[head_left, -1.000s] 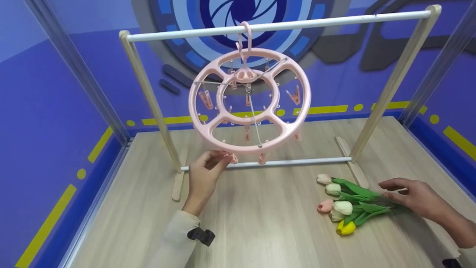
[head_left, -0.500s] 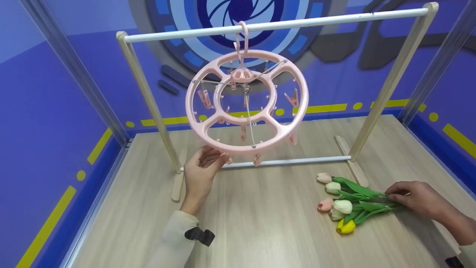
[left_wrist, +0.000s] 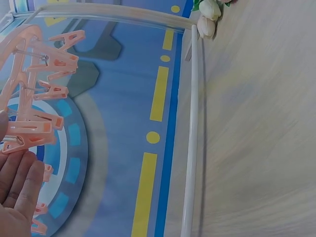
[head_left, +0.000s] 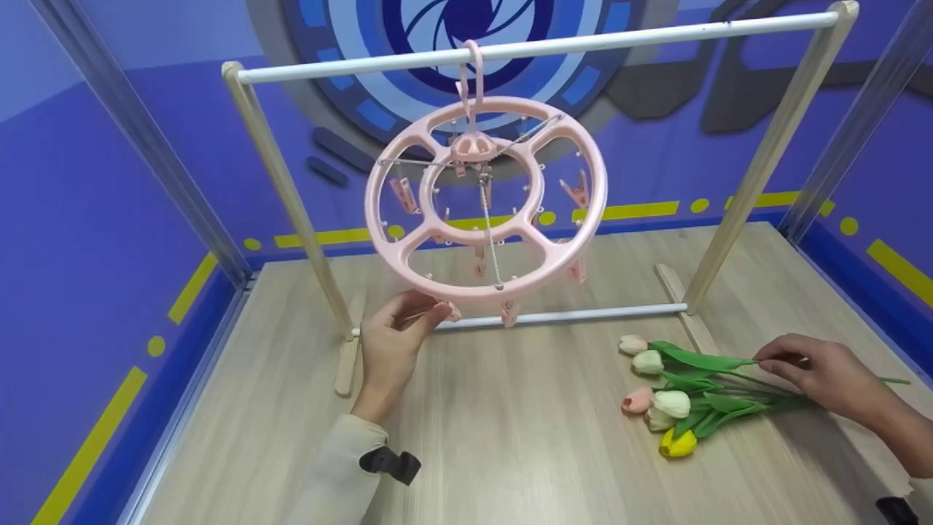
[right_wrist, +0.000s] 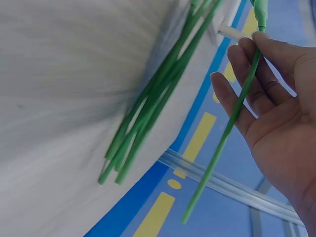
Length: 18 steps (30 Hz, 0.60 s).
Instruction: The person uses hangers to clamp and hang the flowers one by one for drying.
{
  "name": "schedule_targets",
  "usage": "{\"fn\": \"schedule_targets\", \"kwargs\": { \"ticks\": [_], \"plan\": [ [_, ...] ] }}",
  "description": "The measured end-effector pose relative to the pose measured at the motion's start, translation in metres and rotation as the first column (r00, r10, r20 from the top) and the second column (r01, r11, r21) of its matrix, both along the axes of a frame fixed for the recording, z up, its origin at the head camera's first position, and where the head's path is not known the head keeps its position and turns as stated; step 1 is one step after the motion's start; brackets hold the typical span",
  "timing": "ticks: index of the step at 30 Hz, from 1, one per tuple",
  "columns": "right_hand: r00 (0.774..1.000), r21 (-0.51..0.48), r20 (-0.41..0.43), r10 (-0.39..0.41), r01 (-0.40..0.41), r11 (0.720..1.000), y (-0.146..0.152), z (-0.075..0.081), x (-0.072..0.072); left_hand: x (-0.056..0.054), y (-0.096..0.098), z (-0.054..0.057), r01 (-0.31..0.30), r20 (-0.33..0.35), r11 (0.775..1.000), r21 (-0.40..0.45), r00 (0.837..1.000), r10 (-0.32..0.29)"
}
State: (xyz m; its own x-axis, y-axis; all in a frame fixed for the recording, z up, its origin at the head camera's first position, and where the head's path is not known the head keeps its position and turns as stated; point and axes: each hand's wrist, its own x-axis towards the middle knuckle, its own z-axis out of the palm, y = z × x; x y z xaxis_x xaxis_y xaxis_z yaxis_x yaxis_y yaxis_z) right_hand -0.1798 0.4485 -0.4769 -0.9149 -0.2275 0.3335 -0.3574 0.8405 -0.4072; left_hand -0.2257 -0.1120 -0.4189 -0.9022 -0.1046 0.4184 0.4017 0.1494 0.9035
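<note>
Pinching on two sides: peg left, tulip right

Far left, the stand's post (head_left: 289, 189) rises from a foot (head_left: 348, 368) lying flat on the worktop (head_left: 539, 430); the long foot presumably guards against tipping.

Next, the left hand (head_left: 390, 350) is raised to the hanger's near-left edge. Its fingers grasp a peg (left_wrist: 29, 128) between thumb and fingertips. This hold is judged to steady a part that would otherwise swing. Whether the peg's mouth is parted cannot be determined.

At centre, the hanger (head_left: 560, 254) hangs by its hook from the top bar (head_left: 619, 41). That support holds the ring above the worktop, so the other pegs (head_left: 509, 313) dangle freely. Below, the lower bar (head_left: 568, 316) runs between the feet, probably as a brace.

Right of centre, the tulips (head_left: 671, 405) lie on the worktop, heads left and stems right, an arrangement that puts the stems near the right hand (head_left: 831, 372).

Far right, that hand's fingers grasp one stem (right_wrist: 232, 120) between thumb and forefinger. The stem's tail runs past the palm, apart from the bundled stems (right_wrist: 168, 74). So slender a stem likely needs only a light pinch. Which head belongs to it could not be settled.
</note>
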Motion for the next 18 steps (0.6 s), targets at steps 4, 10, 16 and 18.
{"fn": "schedule_targets", "kwargs": {
  "ticks": [4, 10, 16, 18],
  "plan": [
    [0.998, -0.022, -0.049, 0.026, -0.027, 0.999, -0.007, 0.007, 0.0, 0.002, 0.0, 0.001, 0.001, -0.018, 1.0, -0.028, 1.0, -0.001],
    [0.993, -0.036, -0.118, 0.019, -0.024, 0.999, -0.024, 0.016, 0.002, 0.003, 0.003, 0.0, 0.007, -0.013, 1.0, -0.019, 1.0, -0.007],
    [0.993, -0.075, -0.114, 0.027, -0.035, 0.997, -0.046, 0.032, 0.002, 0.005, 0.005, 0.001, -0.003, -0.02, 1.0, -0.014, 1.0, 0.003],
    [0.994, -0.077, -0.104, 0.042, -0.05, 0.996, -0.053, 0.038, 0.001, 0.006, 0.005, 0.001, -0.002, -0.028, 1.0, -0.005, 1.0, 0.002]
  ]
}}
